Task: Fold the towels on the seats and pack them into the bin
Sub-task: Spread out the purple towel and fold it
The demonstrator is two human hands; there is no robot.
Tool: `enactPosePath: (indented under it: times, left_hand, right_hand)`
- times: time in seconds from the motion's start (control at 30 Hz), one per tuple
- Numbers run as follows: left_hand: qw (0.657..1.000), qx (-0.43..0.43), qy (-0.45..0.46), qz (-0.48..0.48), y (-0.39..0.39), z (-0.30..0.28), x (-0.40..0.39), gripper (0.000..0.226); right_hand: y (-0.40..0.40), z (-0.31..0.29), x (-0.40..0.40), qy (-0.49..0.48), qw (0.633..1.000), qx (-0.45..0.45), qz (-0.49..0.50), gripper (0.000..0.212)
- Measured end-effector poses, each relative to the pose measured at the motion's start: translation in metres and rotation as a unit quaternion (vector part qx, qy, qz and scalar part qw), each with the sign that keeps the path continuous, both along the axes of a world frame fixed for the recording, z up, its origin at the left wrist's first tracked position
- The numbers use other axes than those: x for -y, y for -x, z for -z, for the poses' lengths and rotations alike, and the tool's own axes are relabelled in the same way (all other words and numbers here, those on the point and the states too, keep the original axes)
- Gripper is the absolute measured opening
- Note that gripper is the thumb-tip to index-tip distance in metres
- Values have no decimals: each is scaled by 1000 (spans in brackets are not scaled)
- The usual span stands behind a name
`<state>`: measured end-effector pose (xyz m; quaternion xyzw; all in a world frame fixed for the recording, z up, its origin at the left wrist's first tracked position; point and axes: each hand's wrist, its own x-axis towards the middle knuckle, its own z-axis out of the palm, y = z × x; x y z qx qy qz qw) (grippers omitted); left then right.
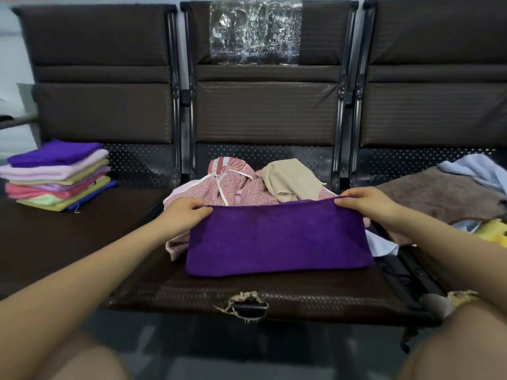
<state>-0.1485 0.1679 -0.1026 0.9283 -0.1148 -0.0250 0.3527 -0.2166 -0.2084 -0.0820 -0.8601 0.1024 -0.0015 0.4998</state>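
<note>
A purple towel (277, 239) lies doubled over on the middle seat (274, 294), its folded edge toward me. My left hand (189, 212) pinches its far left corner and my right hand (365, 201) pinches its far right corner. Behind it sits a heap of unfolded cloths: a pink patterned one (241, 187) and a beige one (290, 179). A stack of folded towels (57, 176), purple on top, rests on the left seat. No bin is in view.
The right seat holds loose cloths: a brown towel (439, 193), a light blue one (477, 171) and a yellow one (493, 234). The middle seat's front edge is torn (247, 305). Clear plastic (255, 31) is taped on the middle backrest.
</note>
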Motion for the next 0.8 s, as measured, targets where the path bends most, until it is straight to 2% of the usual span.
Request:
enactPosePath:
  times: [0.17, 0.3, 0.43, 0.57, 0.67, 0.8]
  left_hand:
    - [996, 29, -61, -63, -27, 11, 9, 38]
    - [995, 16, -59, -85, -36, 19, 7, 17]
    - [991, -13, -43, -123, -34, 24, -4, 7]
    - [985, -80, -33, -150, -23, 32, -15, 16]
    - [980, -143, -7, -141, -16, 43, -23, 20]
    - [969, -189, 92, -132, -4, 37, -24, 18]
  right_hand:
    - [-39, 16, -14, 65, 997, 26, 37, 12]
    - [-55, 22, -15, 68, 995, -49, 62, 21]
    - [-43, 20, -7, -61, 978, -177, 91, 45]
    - [-21, 17, 1, -105, 955, -276, 28, 50]
    - [-10, 15, -6, -179, 958, -222, 36, 36]
    - [-1, -12, -35, -200, 971, -112, 63, 20]
